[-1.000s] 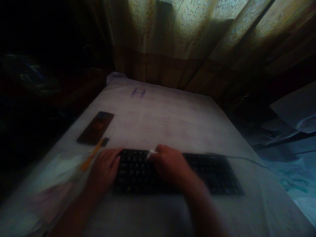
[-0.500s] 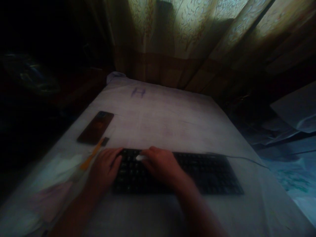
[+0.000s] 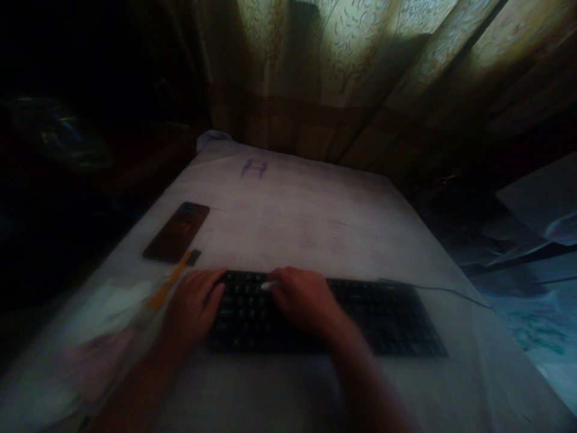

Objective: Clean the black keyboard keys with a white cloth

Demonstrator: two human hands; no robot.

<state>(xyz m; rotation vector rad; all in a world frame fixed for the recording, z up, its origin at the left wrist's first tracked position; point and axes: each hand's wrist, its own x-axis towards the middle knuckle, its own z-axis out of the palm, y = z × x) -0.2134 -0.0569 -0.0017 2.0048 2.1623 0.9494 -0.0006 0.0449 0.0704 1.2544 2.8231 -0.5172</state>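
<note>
A black computer keyboard (image 3: 383,319) lies flat on the cloth-covered table. My left hand (image 3: 193,307) grips its left end, fingers along the far corner and thumb by the near keys. Over the left part of the keys is my right hand (image 3: 304,300), fingers pinched on a small white piece (image 3: 270,285). The white tip points left and rests at the upper rows of keys; dim light and blur hide exactly what it is. My right hand and forearm cover the middle of the keyboard.
Left of the keyboard lie a dark phone (image 3: 177,231), an orange-handled tool with a dark end (image 3: 171,279), whitish crumpled material (image 3: 106,310) and a pink cloth (image 3: 101,361). The keyboard cable (image 3: 446,290) runs off right. A patterned curtain (image 3: 342,78) hangs behind the table.
My right hand has shifted slightly to the right along the upper keys with the white piece. My left hand keeps its hold on the keyboard's left end.
</note>
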